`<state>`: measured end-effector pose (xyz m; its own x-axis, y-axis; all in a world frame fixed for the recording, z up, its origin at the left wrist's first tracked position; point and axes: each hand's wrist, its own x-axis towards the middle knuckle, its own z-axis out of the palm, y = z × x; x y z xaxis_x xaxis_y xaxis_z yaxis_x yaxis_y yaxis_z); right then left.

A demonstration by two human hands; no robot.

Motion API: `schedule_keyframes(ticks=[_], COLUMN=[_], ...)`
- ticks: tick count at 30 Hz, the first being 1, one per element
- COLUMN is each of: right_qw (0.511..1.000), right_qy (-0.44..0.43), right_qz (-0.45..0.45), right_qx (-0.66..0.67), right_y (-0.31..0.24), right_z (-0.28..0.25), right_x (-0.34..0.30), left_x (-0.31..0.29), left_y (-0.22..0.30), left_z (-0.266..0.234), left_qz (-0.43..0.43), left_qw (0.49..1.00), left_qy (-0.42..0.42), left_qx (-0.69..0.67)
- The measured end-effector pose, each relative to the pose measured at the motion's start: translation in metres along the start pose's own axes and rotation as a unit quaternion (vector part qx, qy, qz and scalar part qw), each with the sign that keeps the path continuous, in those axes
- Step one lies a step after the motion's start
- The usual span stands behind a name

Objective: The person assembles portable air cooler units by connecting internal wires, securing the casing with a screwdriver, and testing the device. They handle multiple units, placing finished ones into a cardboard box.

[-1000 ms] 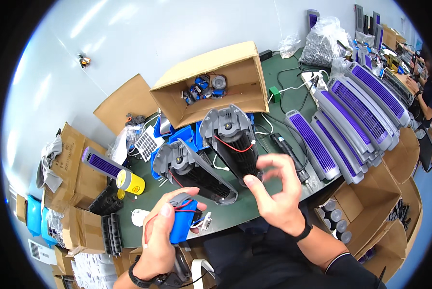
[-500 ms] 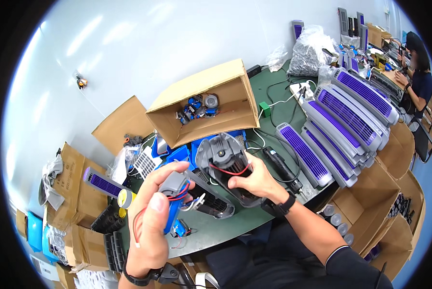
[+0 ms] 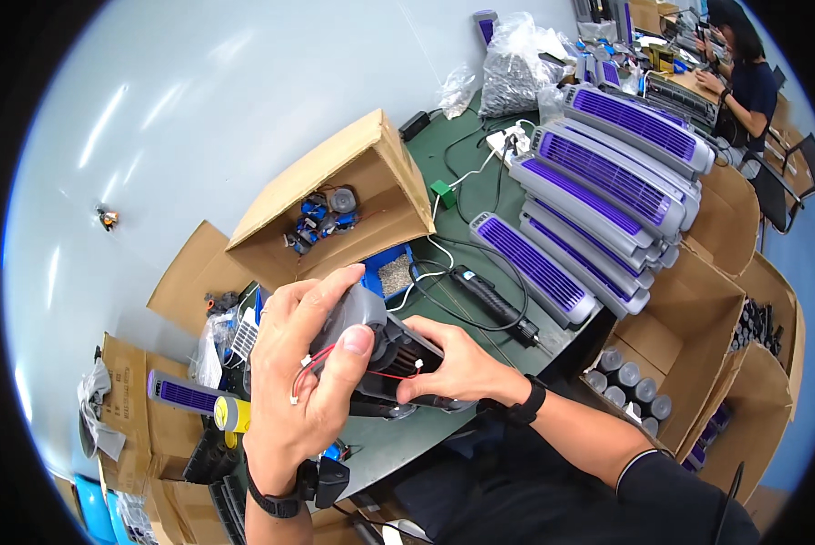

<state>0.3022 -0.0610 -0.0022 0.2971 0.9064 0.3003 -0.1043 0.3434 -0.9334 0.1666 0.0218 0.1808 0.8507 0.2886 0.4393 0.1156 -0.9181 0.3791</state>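
Observation:
In front of me, my left hand [image 3: 303, 377] is closed around a grey motor unit [image 3: 360, 309], its thumb on the near face. Red and dark wires with small white connectors [image 3: 296, 400] hang by that thumb. My right hand [image 3: 462, 363] grips a dark fan housing [image 3: 412, 350] from its right side, thumb over the lower edge. The motor unit is up against the housing's upper end; whether it is seated inside cannot be seen behind my fingers. A thin red wire with a white plug [image 3: 418, 364] lies across the housing.
A tilted cardboard box [image 3: 385, 200] holds blue and grey motors. An electric screwdriver [image 3: 494, 304] lies on the green table [image 3: 562, 341], left of stacked purple-and-grey fan bodies [image 3: 535, 265]. Open cartons [image 3: 689, 318] stand at right. A person [image 3: 748, 91] works at the far right.
My left hand has brought the motor unit rightward to the end of the fan housing; the two were apart before. The housing has tilted, and the view has shifted to the right.

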Motion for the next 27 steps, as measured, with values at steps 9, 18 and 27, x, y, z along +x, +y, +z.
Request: schedule_keyframes(ticks=[9, 18, 27], right_qw=[1.000, 0.999, 0.999], right_qy=[-0.011, -0.032, -0.048], right_qz=[-0.006, -0.015, -0.002], right_qx=[0.004, 0.021, 0.014], right_y=[-0.001, 0.005, 0.000], right_z=[-0.005, -0.011, -0.012], right_x=[0.002, 0.007, 0.006], left_x=[0.001, -0.003, -0.001], left_y=[-0.004, -0.006, -0.010], left_z=[0.007, 0.013, 0.013], left_qz=[0.016, 0.074, 0.074], left_qw=[1.000, 0.991, 0.992], left_qy=[-0.007, -0.022, -0.058], left_qx=[0.024, 0.106, 0.088])
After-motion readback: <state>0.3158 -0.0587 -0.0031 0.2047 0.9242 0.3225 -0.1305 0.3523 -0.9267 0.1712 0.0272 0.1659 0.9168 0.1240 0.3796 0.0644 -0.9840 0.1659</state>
